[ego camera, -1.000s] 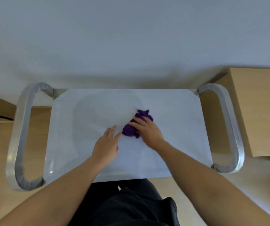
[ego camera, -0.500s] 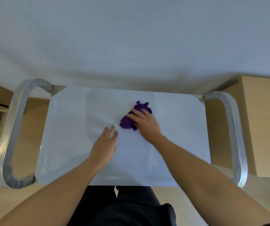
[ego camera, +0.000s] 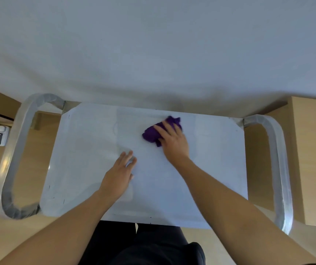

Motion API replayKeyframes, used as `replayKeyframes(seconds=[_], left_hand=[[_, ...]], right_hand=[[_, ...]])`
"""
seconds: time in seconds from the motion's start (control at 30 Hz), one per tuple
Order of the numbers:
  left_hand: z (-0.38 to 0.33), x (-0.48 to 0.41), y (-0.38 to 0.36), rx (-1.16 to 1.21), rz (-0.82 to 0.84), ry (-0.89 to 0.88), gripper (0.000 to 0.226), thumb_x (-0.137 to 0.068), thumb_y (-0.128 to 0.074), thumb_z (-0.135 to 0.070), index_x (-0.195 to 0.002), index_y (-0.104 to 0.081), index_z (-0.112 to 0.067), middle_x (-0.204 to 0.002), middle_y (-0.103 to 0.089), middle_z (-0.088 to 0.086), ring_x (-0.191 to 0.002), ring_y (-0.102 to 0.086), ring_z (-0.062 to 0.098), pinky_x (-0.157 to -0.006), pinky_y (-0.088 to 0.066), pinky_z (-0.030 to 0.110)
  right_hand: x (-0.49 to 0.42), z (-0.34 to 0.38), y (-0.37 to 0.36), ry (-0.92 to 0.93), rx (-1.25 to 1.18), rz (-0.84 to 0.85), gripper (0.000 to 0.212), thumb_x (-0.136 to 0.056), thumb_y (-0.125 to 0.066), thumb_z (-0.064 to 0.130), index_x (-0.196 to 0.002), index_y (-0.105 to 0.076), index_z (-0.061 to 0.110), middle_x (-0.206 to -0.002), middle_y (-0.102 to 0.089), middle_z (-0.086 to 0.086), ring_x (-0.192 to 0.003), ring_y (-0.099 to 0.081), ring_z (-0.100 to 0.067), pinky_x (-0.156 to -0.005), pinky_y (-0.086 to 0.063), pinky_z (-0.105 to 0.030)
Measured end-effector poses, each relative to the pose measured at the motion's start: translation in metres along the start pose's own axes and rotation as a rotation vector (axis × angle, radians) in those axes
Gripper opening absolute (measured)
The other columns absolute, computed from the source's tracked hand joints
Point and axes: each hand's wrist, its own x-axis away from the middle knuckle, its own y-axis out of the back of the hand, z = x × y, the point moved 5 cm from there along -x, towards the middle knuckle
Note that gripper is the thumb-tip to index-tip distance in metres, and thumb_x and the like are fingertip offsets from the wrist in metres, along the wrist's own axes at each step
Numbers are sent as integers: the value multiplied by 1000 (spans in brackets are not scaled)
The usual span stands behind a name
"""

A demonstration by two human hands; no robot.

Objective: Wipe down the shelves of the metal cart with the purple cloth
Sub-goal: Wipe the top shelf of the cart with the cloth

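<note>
The purple cloth (ego camera: 160,131) lies bunched toward twelve o'clock on the cart's top shelf (ego camera: 88,150), pressed flat under the right hand (ego camera: 173,142) with fingers spread; at seven o'clock of it, the left hand (ego camera: 120,175) rests open-palmed, holding nothing.

Your top shelf (ego camera: 88,159) is bare to the left and right of your hands. The left hand (ego camera: 119,176) lies flat in the middle. Tall handles (ego camera: 10,159) block both ends, and a wall (ego camera: 153,44) stands behind.
</note>
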Motion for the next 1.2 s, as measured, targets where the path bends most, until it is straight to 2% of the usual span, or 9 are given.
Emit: replayKeyframes(seconds=[0.23,0.33,0.43,0.5,0.63,0.77,0.93,1.0,1.2], left_hand=[[-3,-3,-5,-6,-2,-10,51,-96,-52,-18,-145,-35,-19,-161,-8,-6,-148,-11,16,-72,-57,28],[2,-2,-6,-28,-4,-22,54,-97,-51,-22,-147,-31,-21,-161,-4,-9,-148,-8,13,-74,-57,27],[8,2,-8,-52,-11,-52,58,-97,-49,-28,-150,-25,-23,-162,2,-9,-149,-4,12,-74,-55,23],[11,4,-9,-31,-11,-79,61,-96,-48,-29,-151,-22,-23,-161,6,-9,-149,-1,12,-77,-55,23],[22,5,-8,-6,10,-136,58,-97,-44,-31,-151,-22,-25,-161,9,-10,-148,2,10,-93,-49,25],[54,12,5,5,-38,-45,55,-98,-45,-31,-148,-30,-16,-162,-4,1,-149,-8,19,-108,-38,34],[106,25,22,-51,-85,42,61,-94,-54,-31,-147,-33,-9,-159,-18,13,-146,-20,29,-109,-39,42],[123,30,25,-39,-79,53,61,-94,-55,-31,-146,-35,-8,-157,-21,15,-145,-22,31,-107,-41,44],[152,43,19,24,-34,-6,59,-95,-53,-29,-147,-33,-10,-160,-14,8,-148,-14,24,-108,-40,41]], right_hand=[[1,-53,22,-746,-82,-211,49,-99,-45,30,-147,-38,28,-159,-28,-3,-146,-18,-33,-121,-12,-42],[-17,20,-16,-472,-42,-39,52,-98,-45,30,-149,-31,32,-161,-21,-2,-148,-11,-32,-122,-3,-40],[-17,69,-39,35,-17,148,49,-96,-52,27,-144,-41,33,-156,-33,2,-146,-20,-32,-120,-19,-42],[-22,52,-25,85,-7,81,46,-95,-54,27,-140,-47,32,-151,-42,2,-141,-32,-29,-116,-29,-41],[-4,-21,7,-446,-27,-148,47,-97,-49,23,-143,-44,30,-152,-40,1,-141,-32,-32,-116,-27,-42],[-3,19,-11,-797,-80,-196,51,-97,-47,28,-147,-36,32,-159,-27,4,-146,-17,-32,-120,-9,-45],[-22,147,-70,57,12,161,49,-94,-54,27,-142,-44,30,-153,-39,1,-143,-27,-33,-119,-18,-43],[-26,140,-61,138,8,71,46,-90,-59,25,-136,-53,28,-144,-50,0,-134,-42,-34,-113,-31,-42],[-1,38,-22,-793,-9,-245,48,-100,-42,26,-147,-36,28,-156,-33,2,-143,-26,-32,-119,-18,-41]])
